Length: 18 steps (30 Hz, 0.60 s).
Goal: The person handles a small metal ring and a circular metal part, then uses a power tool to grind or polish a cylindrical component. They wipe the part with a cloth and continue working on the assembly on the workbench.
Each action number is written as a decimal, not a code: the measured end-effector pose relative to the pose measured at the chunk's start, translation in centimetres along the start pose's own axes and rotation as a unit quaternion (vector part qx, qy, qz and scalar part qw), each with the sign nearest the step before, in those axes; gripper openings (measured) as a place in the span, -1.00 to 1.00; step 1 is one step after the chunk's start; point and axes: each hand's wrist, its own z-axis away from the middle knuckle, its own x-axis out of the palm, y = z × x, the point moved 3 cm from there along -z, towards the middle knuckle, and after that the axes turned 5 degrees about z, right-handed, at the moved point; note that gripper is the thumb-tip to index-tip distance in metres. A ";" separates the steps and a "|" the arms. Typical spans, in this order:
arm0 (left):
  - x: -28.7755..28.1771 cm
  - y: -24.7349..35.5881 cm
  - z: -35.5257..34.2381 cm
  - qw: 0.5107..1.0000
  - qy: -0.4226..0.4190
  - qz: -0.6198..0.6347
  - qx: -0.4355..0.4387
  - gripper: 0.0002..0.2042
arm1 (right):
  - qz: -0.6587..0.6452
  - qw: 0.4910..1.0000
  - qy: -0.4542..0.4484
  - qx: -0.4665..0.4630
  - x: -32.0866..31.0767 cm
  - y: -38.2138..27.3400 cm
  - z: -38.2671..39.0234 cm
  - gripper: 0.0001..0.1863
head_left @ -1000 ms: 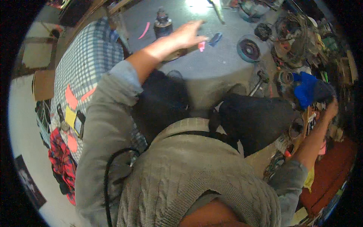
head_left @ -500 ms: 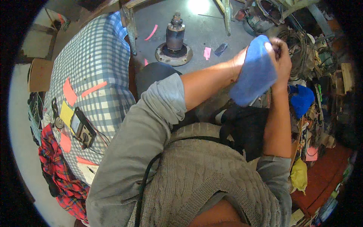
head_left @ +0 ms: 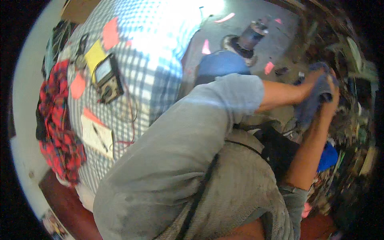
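Out to the right, both my hands are together at a blue cloth. The cloth hangs bunched from my fingers, crumpled and somewhat smeared by motion. My left hand grips it from the left, its fingertips covered by the folds. Close against it, my right hand is closed on the cloth's right side. Beyond my arms, a dark cylindrical motor-like part stands on a round base on the floor.
On my left, a checked cloth covers a surface bearing an analog multimeter with leads, a notepad with a pen, and coloured paper slips. A red plaid garment lies beside it. Clutter and another blue cloth are at right.
The view has turned, bringing the multimeter and notepad nearer the middle. My hands have moved to the right in the picture, and the cloth, spread before, is now bunched up.
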 end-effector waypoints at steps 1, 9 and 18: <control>0.4 0.4 0.7 0.961 0.076 -0.251 0.086 -0.62 | -0.011 1.000 0.015 0.017 -1.1 0.7 -1.8 -0.38; 7.7 3.8 5.1 0.600 -0.115 -0.766 0.200 -0.27 | -0.012 0.995 0.096 0.033 -12.0 3.5 -5.1 -0.30; 4.9 8.0 -0.6 0.684 -0.086 -0.723 0.039 -0.14 | 0.043 0.999 0.019 -0.026 -2.4 -0.2 -1.6 -0.21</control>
